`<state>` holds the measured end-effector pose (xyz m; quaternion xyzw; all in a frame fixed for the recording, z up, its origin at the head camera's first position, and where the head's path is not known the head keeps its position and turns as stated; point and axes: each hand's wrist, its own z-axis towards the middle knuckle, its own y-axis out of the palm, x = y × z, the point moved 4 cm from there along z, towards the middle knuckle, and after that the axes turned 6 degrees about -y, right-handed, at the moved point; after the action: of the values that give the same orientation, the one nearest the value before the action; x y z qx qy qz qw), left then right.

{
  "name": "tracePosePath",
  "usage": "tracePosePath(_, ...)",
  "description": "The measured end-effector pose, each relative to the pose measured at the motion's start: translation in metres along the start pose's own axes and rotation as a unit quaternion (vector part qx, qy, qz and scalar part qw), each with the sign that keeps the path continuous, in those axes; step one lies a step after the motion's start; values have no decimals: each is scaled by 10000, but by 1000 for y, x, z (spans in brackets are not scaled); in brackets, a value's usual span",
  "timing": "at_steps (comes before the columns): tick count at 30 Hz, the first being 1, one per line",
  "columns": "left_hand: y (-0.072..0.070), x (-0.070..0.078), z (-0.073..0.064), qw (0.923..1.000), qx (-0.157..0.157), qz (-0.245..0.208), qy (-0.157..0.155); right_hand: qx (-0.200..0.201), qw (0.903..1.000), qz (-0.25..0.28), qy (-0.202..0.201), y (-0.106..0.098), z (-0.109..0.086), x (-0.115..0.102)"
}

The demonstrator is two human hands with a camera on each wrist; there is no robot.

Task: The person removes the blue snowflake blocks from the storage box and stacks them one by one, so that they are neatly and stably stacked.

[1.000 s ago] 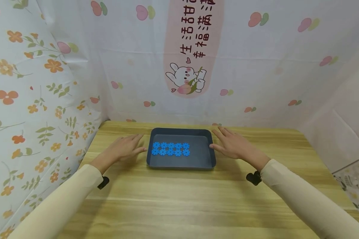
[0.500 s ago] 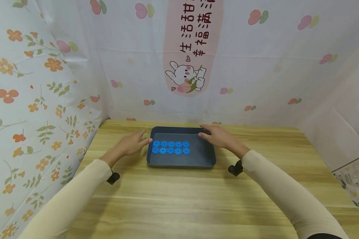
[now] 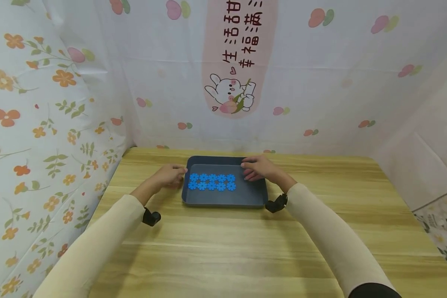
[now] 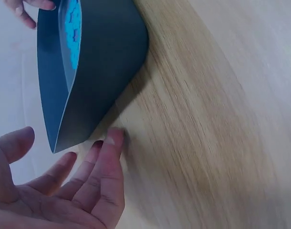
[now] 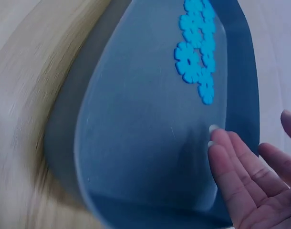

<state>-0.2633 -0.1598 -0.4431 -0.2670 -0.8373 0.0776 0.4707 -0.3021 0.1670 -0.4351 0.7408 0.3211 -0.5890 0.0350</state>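
Note:
A dark grey-blue rectangular tray [image 3: 251, 196] stands on the table toward its back edge. Blue snowflake-shaped discs [image 3: 212, 185] lie in two rows on the tray's left side. My left hand [image 3: 167, 175] is just off the tray's left end, thumb near the rim; in the left wrist view its loosely bent fingers [image 4: 109, 171] show a gap from the tray wall [image 4: 109, 52]. Over the tray's back right corner is my right hand [image 3: 261, 169]. Its fingers [image 5: 222, 167] reach inside above the bare floor, with thumb spread and nothing held, in the right wrist view.
The wooden table [image 3: 223, 248] extends in front and to both sides. A printed cloth [image 3: 164, 82] hangs behind it, and a flowered cloth [image 3: 52, 157] hangs along the left. Black wrist mounts [image 3: 277, 203] sit under both forearms.
My right hand has moved left from beside the tray to over its back right corner. The left hand has shifted slightly toward the rim, and its fingers bend more. Tray and discs stay put.

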Motion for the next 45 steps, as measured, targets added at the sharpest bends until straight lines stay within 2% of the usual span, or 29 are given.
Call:
tracePosePath(4,0,-5,3,9993,-52,-265,-260,97,9984,492,244,5,5,5)
tracePosePath(8,1,-8,5,9981,-161,-461,-366,204,9968,664,385,10,8,9)
tracePosePath(28,5,-16,9,9950,-420,-792,-436,303,9981,249,479,30,23,22)
tracePosePath(37,6,-17,12,9911,-575,-1085,-506,267,9985,-102,469,35,25,19)
tracePosePath(45,6,-18,12,9917,-650,-1015,-440,305,9973,-545,386,39,29,19)
